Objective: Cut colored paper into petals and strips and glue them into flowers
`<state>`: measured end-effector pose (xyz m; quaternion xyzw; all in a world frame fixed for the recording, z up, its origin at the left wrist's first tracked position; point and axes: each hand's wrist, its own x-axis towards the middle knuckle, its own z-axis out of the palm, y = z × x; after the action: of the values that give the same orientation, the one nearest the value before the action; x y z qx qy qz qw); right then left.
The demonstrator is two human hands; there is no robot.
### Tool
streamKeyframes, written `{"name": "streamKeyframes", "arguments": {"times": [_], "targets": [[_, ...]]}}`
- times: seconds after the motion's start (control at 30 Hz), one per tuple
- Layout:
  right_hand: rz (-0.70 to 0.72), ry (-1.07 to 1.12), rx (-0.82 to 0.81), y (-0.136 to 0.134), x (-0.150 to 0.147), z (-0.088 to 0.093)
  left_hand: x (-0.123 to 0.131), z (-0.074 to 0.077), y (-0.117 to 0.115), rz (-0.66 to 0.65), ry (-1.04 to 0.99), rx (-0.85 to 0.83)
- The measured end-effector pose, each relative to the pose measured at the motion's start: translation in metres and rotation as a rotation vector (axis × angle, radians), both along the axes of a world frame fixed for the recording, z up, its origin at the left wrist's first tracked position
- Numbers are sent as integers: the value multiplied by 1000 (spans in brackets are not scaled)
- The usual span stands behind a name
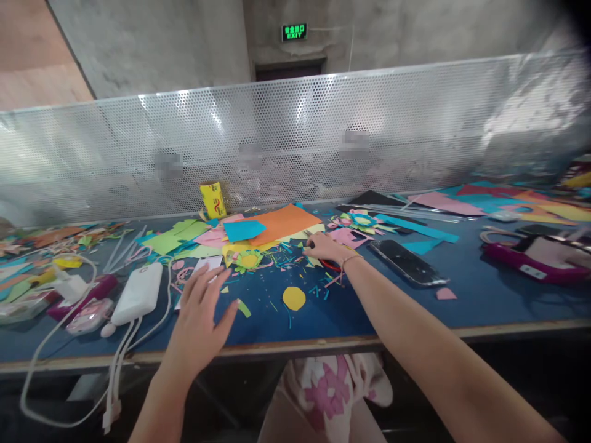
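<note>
The blue table (415, 307) is lying under a litter of cut coloured paper, and taking the orange sheet (286, 223) as the landmark, everything else is sitting around it. Behind the orange sheet a perforated metal screen (295, 135) is running the width of the bench. To the right of the sheet a dark phone (407, 261) is lying face up; far to its left a white power bank (138, 293) is trailing white cables (69, 369) over the table's front edge.

The right hand (325, 246) is reaching just in front of the orange sheet's right corner, fingers curled down into the scraps; something red is showing under the wrist, and whether the fingers are gripping anything cannot be told. The left hand (198, 320) is hovering well in front and left of the sheet, fingers spread, holding nothing, over a white card (207, 266). A yellow paper disc (294, 298) is lying between the two hands, and a paper sunflower (249, 260) nearer the sheet.

Judging from this, the sweeping forearm is likely to brush loose snippets off the near edge, or nudge the phone; the dangling cables could snag and drag the power bank down.

Readable writing: a green sign (294, 32) above the screen is showing "EXIT" under smaller characters too blurred to read. The yellow packet (213, 199) left of the sheet is carrying red print, illegible.
</note>
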<state>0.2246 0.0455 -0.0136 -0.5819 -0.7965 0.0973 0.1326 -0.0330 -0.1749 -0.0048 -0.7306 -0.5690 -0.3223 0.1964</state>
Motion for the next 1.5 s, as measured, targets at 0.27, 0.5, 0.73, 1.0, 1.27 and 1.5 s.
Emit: {"name": "streamKeyframes", "arguments": {"times": [0.27,0.5,0.73,1.0,1.27,1.5], "targets": [[130,91,-26,7,9,0,48,6,2,-218,-38,-197],[104,810,-61,0,2,10,66,28,19,-304,-267,-326],[102,1250,-273,-27,-20,24,74,35,125,-318,-743,-449],[199,1145,-212,-24,-21,21,82,26,163,-358,-702,-419],[172,1029,-121,-20,-17,20,78,29,158,-412,-1077,-621],[126,1450,-234,-26,-27,20,101,16,158,-699,-1653,-454]]}}
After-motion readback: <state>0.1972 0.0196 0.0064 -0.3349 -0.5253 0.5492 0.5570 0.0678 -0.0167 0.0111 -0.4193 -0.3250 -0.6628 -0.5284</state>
